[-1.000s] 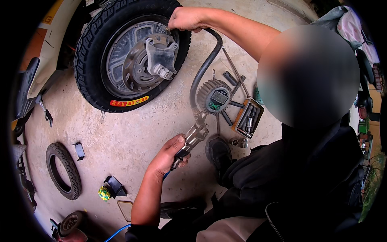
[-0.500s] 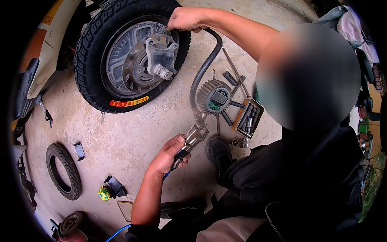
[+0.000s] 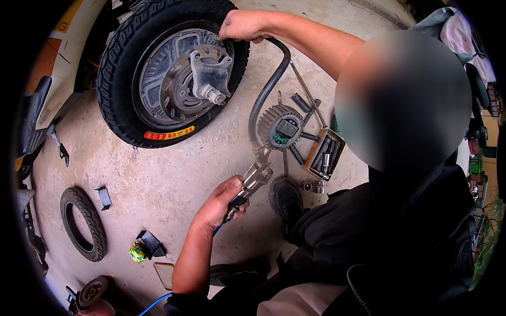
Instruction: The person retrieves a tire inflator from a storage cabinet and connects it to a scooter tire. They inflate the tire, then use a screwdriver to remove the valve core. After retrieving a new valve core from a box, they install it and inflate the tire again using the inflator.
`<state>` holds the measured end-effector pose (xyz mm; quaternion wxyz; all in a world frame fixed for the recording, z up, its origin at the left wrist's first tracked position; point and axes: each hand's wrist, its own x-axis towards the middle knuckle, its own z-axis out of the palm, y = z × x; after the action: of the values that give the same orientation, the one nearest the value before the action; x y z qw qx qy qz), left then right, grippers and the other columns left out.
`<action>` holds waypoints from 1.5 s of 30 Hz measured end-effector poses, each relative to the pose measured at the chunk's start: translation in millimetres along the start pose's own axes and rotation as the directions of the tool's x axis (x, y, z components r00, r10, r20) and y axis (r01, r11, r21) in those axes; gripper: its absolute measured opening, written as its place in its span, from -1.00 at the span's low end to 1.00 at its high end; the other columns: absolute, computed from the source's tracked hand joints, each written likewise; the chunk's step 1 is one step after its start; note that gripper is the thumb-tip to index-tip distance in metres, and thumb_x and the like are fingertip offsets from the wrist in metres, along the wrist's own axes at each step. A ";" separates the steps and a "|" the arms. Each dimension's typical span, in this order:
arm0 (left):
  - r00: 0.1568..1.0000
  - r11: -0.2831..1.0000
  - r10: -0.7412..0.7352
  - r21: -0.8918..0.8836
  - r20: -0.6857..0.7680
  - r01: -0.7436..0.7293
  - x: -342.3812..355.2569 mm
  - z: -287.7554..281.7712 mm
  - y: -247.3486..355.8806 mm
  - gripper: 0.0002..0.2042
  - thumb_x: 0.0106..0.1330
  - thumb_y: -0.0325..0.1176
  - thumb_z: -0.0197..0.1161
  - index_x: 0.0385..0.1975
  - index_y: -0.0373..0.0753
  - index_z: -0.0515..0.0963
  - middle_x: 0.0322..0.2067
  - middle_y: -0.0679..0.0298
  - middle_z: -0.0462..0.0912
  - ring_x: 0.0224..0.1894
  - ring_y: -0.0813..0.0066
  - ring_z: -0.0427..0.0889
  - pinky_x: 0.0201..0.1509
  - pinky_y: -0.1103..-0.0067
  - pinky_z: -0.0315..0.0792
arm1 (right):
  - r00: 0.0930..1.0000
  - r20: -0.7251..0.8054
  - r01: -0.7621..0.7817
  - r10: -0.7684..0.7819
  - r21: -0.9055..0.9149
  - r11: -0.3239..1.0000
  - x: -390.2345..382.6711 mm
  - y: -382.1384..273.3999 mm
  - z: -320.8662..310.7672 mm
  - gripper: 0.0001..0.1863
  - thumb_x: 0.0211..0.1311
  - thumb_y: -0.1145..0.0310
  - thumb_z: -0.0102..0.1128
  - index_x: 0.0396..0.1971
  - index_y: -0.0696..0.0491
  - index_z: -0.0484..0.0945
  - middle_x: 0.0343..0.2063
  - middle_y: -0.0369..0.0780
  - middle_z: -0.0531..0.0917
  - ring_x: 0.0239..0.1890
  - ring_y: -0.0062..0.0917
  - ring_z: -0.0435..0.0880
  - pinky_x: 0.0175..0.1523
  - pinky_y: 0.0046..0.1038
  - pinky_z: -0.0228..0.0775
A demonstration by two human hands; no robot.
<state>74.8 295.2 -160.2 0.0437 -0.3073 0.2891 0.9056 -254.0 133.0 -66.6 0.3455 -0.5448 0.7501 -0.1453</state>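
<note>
My left hand is closed around the metal handle of a tyre inflator gun. The gun's round, ribbed gauge has a small digital screen and faces up. A black rubber hose curves up from the gun to my right hand, whose fingers are closed at the hose's far end, against the wheel's rim. What the fingertips pinch there is hidden. The wheel stands tilted, with a knobbly black tyre, a brake disc and a caliper bracket. A red and yellow label sticks to the tyre's sidewall.
Beyond the gauge lie a cross-shaped wrench and an open box of sockets. A loose tyre lies at left, near dark box pieces and a yellow-green packet. A blue air line runs at the bottom. A blurred patch covers the right.
</note>
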 end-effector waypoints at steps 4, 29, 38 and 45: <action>1.000 1.000 0.000 -0.008 0.010 0.000 0.1 0.0 0.2 -0.54 0.35 0.09 0.09 -0.13 -0.25 0.40 -0.59 0.29 0.36 -0.60 0.58 0.34 -0.59 0.65 0.23 | 1.000 -0.006 0.003 -0.003 0.007 1.000 0.2 0.6 0.7 -0.79 0.22 0.26 0.04 -0.48 0.04 0.58 -0.75 -0.43 0.25 -0.75 -0.69 0.09 -0.72 -0.56 -0.08; 0.999 0.999 -0.022 -0.029 0.025 0.022 1.8 -4.4 -2.2 -0.43 0.34 0.21 0.00 -0.04 -0.25 0.38 -0.62 0.27 0.38 -0.65 0.58 0.33 -0.60 0.66 0.23 | 1.000 -0.024 0.008 -0.006 0.086 0.996 0.5 1.5 2.4 -0.60 0.16 0.25 0.08 -0.80 -0.02 0.21 -0.84 -0.38 0.12 -0.76 -0.60 -0.01 -0.63 -0.48 -0.11; 0.997 0.999 -0.041 -0.025 0.058 0.042 4.4 -11.1 -7.2 -0.29 0.28 0.39 -0.18 0.05 -0.18 0.38 -0.65 0.24 0.39 -0.67 0.52 0.32 -0.60 0.61 0.23 | 0.999 -0.030 0.015 -0.013 0.085 0.996 3.3 4.1 2.4 -0.59 0.16 0.23 0.09 -0.81 -0.02 0.20 -0.85 -0.38 0.13 -0.76 -0.60 0.01 -0.63 -0.47 -0.10; 0.998 0.999 -0.041 -0.013 0.045 0.041 5.0 -10.8 -7.4 -0.31 0.30 0.38 -0.21 0.03 -0.17 0.40 -0.66 0.22 0.40 -0.67 0.48 0.32 -0.59 0.58 0.23 | 1.000 -0.022 0.009 -0.008 0.075 0.997 4.2 4.7 2.2 -0.59 0.17 0.22 0.09 -0.80 -0.02 0.22 -0.84 -0.38 0.13 -0.75 -0.59 0.01 -0.62 -0.47 -0.08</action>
<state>78.4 294.9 -173.8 0.0666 -0.2932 0.2755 0.9131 -256.6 131.2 -72.5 0.3568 -0.5330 0.7456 -0.1807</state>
